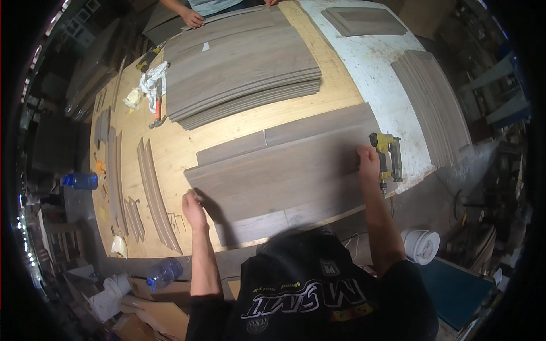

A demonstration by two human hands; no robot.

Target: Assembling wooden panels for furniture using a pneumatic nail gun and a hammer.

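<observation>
The left hand point(194, 210) and right hand point(368, 157) appear to pinch opposite ends of a grey-brown board point(284, 173) at the near side of the tabletop point(335, 94), seemingly positioning it over other boards point(318, 128); the next move likely calls for keeping edges even.

Big pale wooden tabletop point(335, 85), whitish section point(364, 57) on the right; the pale part's got a stack of grey-brown boards point(239, 74), a hammer point(158, 106), a crumpled white cloth point(152, 79) and some thin strips point(154, 193) at left. Wide panel point(273, 176) by the near edge (can't tell if it's fully down, tbh); the whitish bit has a yellow nail gun point(388, 142), narrow boards point(432, 108) and a smaller stack point(364, 21) at the far end.
</observation>
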